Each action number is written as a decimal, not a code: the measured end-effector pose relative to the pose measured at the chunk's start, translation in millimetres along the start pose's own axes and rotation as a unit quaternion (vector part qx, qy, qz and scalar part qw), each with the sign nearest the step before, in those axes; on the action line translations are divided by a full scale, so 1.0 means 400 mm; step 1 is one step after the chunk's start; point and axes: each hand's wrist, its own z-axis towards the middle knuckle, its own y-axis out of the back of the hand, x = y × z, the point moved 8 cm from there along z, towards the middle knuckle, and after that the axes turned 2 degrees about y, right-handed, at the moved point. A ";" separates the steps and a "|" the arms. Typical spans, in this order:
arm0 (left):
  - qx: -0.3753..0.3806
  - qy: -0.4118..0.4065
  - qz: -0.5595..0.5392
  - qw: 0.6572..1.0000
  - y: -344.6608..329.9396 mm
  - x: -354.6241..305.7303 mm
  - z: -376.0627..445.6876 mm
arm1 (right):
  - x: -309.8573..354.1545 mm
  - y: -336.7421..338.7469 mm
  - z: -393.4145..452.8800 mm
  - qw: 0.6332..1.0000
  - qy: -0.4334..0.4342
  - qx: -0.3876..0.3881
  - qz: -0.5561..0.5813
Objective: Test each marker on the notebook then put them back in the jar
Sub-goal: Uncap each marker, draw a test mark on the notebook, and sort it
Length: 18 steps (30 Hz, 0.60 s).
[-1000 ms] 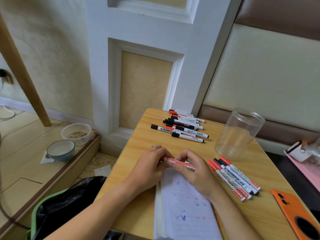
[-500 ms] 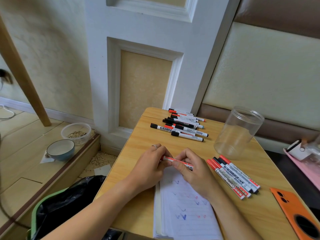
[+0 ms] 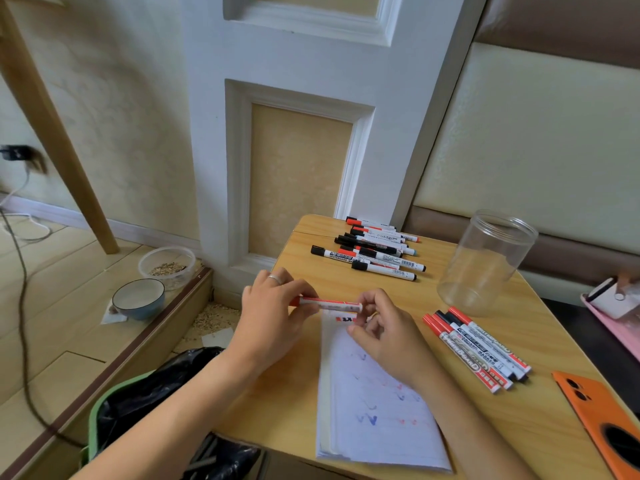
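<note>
Change: marker (image 3: 329, 304) earlier gripped near its middle by both hands; now right hand (image 3: 384, 332) slid off toward the white end, fingertips only loosely curled beside it, contact hard to tell.
Grip: left hand (image 3: 273, 318) pinching the red-capped end of the marker, holding it level above the top edge of the notebook (image 3: 377, 403); ring on one left finger.
Counts: one marker in hand; four thick markers (image 3: 476, 351) in a row near the desk's right edge; far pile of thin markers (image 3: 372, 252) at the back edge, overlapping, number unclear; one jar (image 3: 485, 263), upright, holding nothing, near the back right corner.
Notebook: open at the front edge, red and blue test squiggles.
Around: orange phone case (image 3: 602, 420) at the front right corner; bowl (image 3: 138, 298) and plastic tub (image 3: 167, 266) on the floor left of the desk (image 3: 277, 403); black-lined bin (image 3: 138, 403) below the left edge.
</note>
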 end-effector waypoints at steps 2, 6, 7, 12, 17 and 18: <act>-0.011 0.024 -0.003 1.000 0.024 0.025 -0.009 | 0.003 -0.009 0.011 0.996 0.012 -0.005 -0.091; -0.003 0.048 0.007 0.999 0.054 0.055 -0.037 | 0.037 -0.042 0.035 0.968 0.037 0.016 -0.247; -0.010 0.054 0.011 0.998 0.066 0.062 -0.045 | 0.044 -0.052 0.039 0.962 0.039 0.020 -0.270; -0.041 0.108 0.032 0.993 0.158 0.117 -0.063 | 0.054 -0.073 0.036 0.953 0.048 -0.015 -0.300; 0.047 0.220 0.110 0.968 0.227 0.273 -0.107 | 0.059 -0.065 0.029 0.951 0.047 -0.030 -0.305; 0.089 0.247 0.135 0.955 0.227 0.310 -0.127 | 0.061 -0.065 0.029 0.950 0.047 -0.032 -0.308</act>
